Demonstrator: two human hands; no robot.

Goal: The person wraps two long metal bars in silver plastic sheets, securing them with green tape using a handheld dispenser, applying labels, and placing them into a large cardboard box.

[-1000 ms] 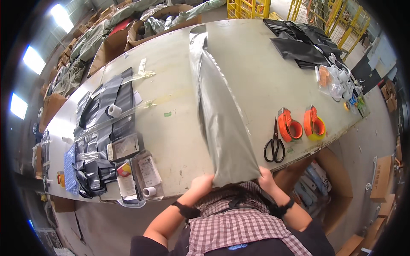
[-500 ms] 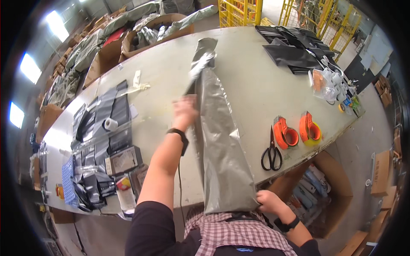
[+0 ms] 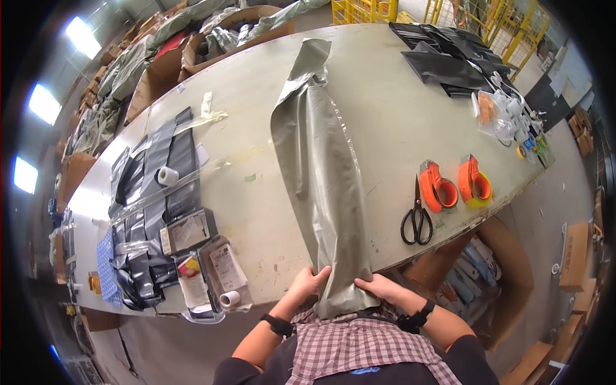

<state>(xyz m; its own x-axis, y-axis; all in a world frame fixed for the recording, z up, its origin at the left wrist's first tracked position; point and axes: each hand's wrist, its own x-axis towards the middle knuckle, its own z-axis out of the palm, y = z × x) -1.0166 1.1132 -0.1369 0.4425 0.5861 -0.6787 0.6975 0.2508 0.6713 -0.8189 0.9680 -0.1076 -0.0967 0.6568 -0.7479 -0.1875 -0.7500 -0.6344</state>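
Note:
A long grey-green plastic bag (image 3: 321, 173) lies lengthwise on the table, its far end narrowed and twisted. Its near end hangs over the table's front edge against my checked apron. At the left side of that end, my left hand (image 3: 310, 282) pinches the plastic, thumb on top. My right hand (image 3: 380, 288) grips the opposite side the same way, a short span apart. The plastic between them is creased, and most of my fingers are hidden beneath it.
To the right lie black-handled scissors (image 3: 417, 221) and two orange tape dispensers (image 3: 439, 187) (image 3: 473, 183). Black plastic bags (image 3: 443, 67) are stacked far right. Dark bags (image 3: 160, 173) and small boxes (image 3: 224, 263) cover the left side. A cardboard box (image 3: 513, 282) stands below the right edge.
My left hand has come back from the bag's upper left side to its near end. My right hand has shifted left. The bag's left side has spread out flatter.

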